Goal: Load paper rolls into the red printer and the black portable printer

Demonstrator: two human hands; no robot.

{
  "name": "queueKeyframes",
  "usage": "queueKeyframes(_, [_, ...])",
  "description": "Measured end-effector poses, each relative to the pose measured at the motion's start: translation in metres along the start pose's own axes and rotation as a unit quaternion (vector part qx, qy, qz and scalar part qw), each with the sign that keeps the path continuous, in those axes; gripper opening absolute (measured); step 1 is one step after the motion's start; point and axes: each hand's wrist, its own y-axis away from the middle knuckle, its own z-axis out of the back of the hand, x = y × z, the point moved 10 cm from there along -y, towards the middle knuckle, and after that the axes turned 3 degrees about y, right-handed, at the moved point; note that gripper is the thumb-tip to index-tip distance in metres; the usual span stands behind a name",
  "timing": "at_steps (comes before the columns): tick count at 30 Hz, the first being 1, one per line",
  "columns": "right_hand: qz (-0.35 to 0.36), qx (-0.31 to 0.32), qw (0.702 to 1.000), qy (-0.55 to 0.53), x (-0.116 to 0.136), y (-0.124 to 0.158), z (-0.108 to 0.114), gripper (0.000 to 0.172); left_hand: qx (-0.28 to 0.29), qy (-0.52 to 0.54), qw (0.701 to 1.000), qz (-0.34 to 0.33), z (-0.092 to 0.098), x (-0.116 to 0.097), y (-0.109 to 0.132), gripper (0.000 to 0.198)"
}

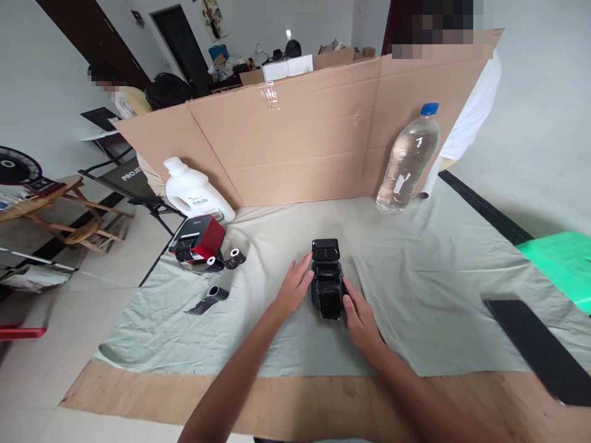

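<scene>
A small dark portable printer (316, 301) sits on the cloth in front of me, its black lid (325, 249) flipped up at the back. Black paper (330, 301) with a glossy surface hangs out over its front. My left hand (295, 286) lies along the printer's left side, fingers stretched and apart, fingertips close to the lid's hinge. On the opposite side, my right hand (362, 317) has its fingers and thumb against the casing, steadying it. The undersides of both hands are hidden.
Left on the cloth (286, 344) stand a red-and-black printer (210, 240), black paper rolls (235, 258), a loose roll (215, 296) and a white jug (196, 194). A water bottle (409, 163) leans on the cardboard screen (300, 147). A black phone-like slab (540, 347) lies right. People are behind.
</scene>
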Motion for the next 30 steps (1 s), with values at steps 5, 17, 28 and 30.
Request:
queueKeyframes(5, [0.001,-0.007,1.0,0.005,0.001,-0.001,0.002,0.06,-0.012,-0.12,0.991,-0.056,0.007,-0.035,-0.018,0.032])
queueKeyframes(17, [-0.001,-0.009,0.999,0.047,-0.006,-0.005,0.006,0.065,0.208,-0.344,0.91,-0.101,-0.026,-0.067,-0.054,0.018])
queueKeyframes(28, [-0.011,-0.008,0.997,0.08,-0.001,-0.005,0.007,0.067,-0.155,0.017,0.988,0.018,0.16,-0.003,0.059,0.04])
queueKeyframes(30, [-0.017,-0.005,0.997,0.079,0.0,-0.005,0.006,0.069,-0.218,-0.007,0.973,0.074,0.204,0.031,0.09,0.04])
